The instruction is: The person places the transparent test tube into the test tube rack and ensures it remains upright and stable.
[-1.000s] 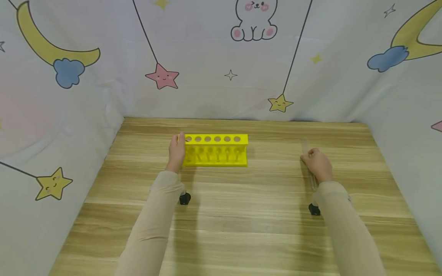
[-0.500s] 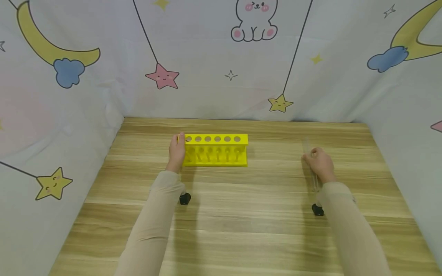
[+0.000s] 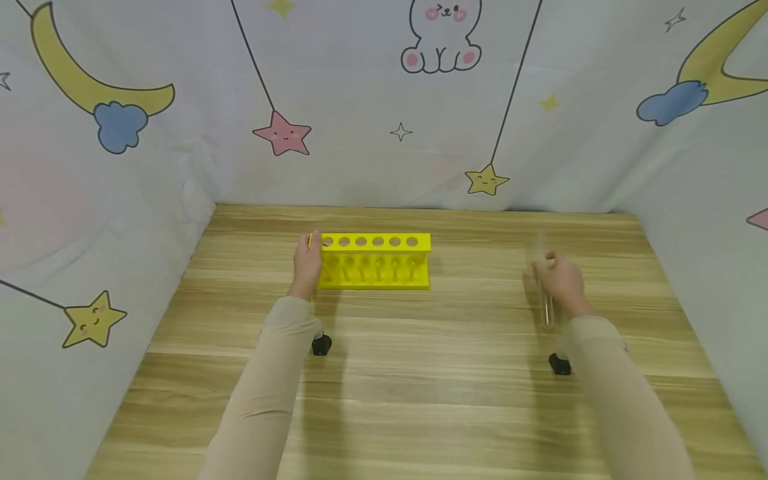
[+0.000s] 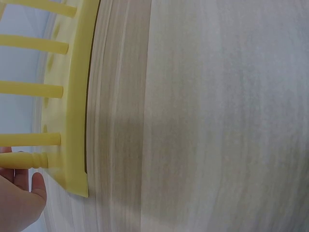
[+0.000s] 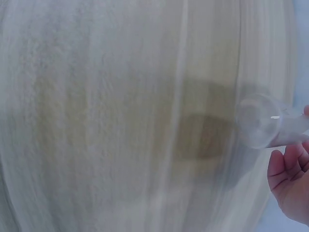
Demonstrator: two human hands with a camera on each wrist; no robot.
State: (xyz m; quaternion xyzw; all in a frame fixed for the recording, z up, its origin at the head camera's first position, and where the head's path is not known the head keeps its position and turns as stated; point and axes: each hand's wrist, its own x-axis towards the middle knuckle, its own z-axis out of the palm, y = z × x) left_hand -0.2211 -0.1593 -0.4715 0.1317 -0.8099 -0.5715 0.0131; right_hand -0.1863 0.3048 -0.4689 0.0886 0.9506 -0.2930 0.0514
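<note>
On the left of the table stands a yellow test tube rack (image 3: 378, 283), upright, with a row of several holes along its top and pegs below. My left hand (image 3: 307, 268) grips its left end; in the left wrist view the fingers curl behind the end post (image 4: 21, 160). Off to the right, my right hand (image 3: 562, 283) pinches a clear glass test tube (image 3: 547, 312) around its middle. Seen from the right wrist, the tube's rounded end (image 5: 258, 121) faces the camera and is held off the wood. No tubes show in the rack's holes.
The wood-grain table (image 3: 420, 393) meets a white cloth backdrop (image 3: 360, 167) with printed stars and moons at the back and sides. A black wrist-camera mount (image 3: 321, 345) hangs under the left wrist, and another mount (image 3: 561, 364) under the right.
My right hand has shifted a little to the right and up, raising the test tube off the table and tipping it more upright. The left hand and the rack stay put.
</note>
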